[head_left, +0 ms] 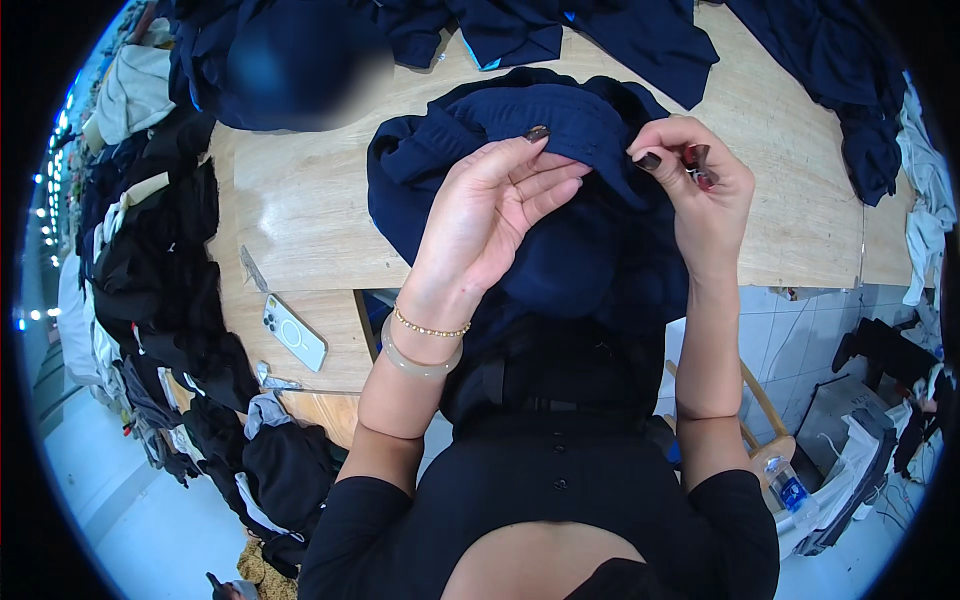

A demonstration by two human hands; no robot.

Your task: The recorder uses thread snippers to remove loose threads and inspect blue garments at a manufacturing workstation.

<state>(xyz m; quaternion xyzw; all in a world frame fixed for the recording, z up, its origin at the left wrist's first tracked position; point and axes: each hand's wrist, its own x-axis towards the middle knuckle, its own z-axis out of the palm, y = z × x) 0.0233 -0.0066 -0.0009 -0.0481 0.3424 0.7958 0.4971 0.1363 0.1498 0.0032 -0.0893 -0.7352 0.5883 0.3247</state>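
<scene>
A dark navy garment [545, 110] with a gathered elastic band lies bunched over the table edge in front of me and hangs down toward my lap. My left hand [500, 195] grips this band, thumb on top and fingers beneath the fabric. Just right of the band, my right hand [695, 175] is closed, its thumb and index finger pinched together close to the cloth edge. Whatever lies in that pinch is too small to make out. Dark red, shiny shapes show among its curled fingers; I cannot tell whether they are fingernails or a small tool.
More navy garments [640, 45] lie along the far side of the wooden table [300, 190]. A white phone [294, 332] rests at the near left edge. Dark clothes [160, 250] are heaped at left. A plastic bottle [787, 485] stands at lower right near a wooden stool [775, 445].
</scene>
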